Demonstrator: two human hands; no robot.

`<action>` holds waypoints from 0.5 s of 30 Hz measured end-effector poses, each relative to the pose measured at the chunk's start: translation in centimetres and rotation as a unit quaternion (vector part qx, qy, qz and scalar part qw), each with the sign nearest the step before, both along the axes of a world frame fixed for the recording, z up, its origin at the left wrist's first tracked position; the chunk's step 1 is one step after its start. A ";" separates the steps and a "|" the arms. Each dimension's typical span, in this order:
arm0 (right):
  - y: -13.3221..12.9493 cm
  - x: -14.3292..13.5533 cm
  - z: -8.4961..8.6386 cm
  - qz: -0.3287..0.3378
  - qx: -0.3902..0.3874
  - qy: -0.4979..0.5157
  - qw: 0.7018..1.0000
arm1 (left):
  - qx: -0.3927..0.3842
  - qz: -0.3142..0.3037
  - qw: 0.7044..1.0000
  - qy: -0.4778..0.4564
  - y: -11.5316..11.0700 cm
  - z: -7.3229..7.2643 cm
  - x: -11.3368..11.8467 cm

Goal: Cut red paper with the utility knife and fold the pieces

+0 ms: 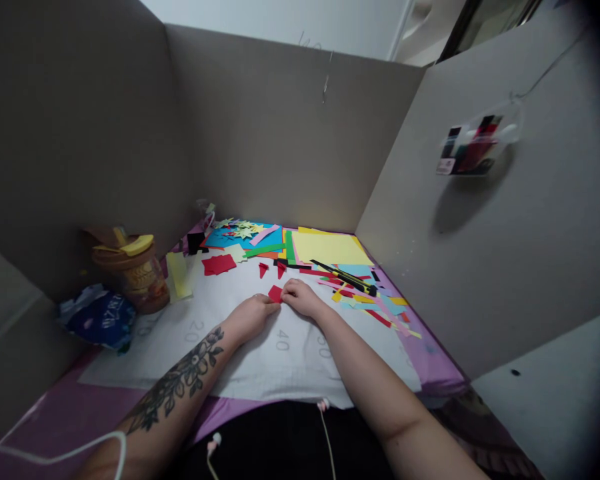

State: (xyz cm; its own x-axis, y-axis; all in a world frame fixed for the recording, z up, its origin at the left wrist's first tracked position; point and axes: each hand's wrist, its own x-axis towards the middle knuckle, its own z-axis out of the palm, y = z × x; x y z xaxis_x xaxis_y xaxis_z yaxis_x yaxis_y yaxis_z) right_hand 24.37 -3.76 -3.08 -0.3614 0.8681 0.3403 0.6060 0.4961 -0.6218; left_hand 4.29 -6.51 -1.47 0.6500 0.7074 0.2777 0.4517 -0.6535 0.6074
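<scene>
A small piece of red paper [275, 293] is pinched between both hands over the middle of the white sheet [240, 363]. My left hand [256, 316] holds its lower left side, fingers closed. On its right edge, the fingertips of my right hand [300, 297] press together. Just beyond the hands lie two small folded red paper shapes, a left one [263, 269] and a right one [281, 270]. Farther left rests a stack of red paper squares [219, 265].
Paper strips [375, 303] and a yellow-black utility knife [347, 276] lie on the right. Yellow sheets [325, 248] and cut paper stars [243, 228] are at the back. A jar [143, 277] and blue packet [103, 317] stand left. Grey panels [290, 140] enclose the table.
</scene>
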 end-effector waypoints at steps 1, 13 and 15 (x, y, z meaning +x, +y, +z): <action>0.0 -0.1 0.0 -0.004 0.000 -0.001 1.000 | -0.002 0.000 1.000 0.000 0.0 0.0 0.0; 0.5 -0.6 -0.3 -0.080 -0.011 0.003 0.997 | 0.042 0.005 0.999 0.029 0.2 -0.7 0.1; 0.6 -0.7 -0.3 -0.087 -0.014 0.002 0.996 | 0.038 0.007 0.999 0.022 0.2 -0.7 0.1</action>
